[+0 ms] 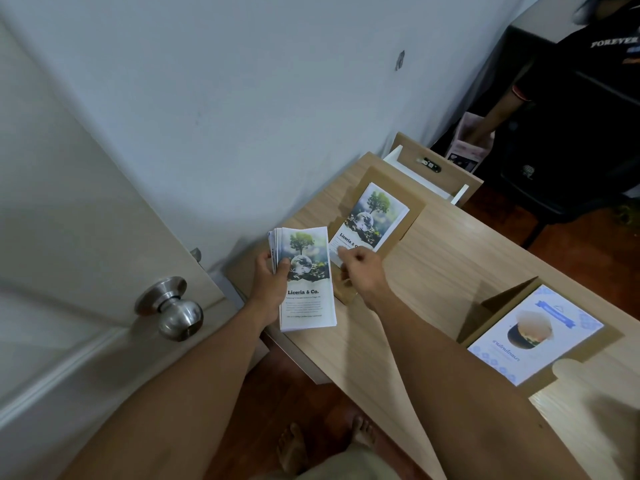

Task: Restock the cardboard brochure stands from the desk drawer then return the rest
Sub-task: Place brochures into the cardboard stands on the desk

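Desk (433,271) edge holds two cardboard stands; left hand (268,282) grips one brochure stack (306,278), right hand (363,268) pinches the nearer stand's (405,216) brochure (369,216).

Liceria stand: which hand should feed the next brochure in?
Right, probably. The right hand is already at the front of the Liceria stand, its fingers on the brochure there. The left hand is occupied holding the brochure stack.
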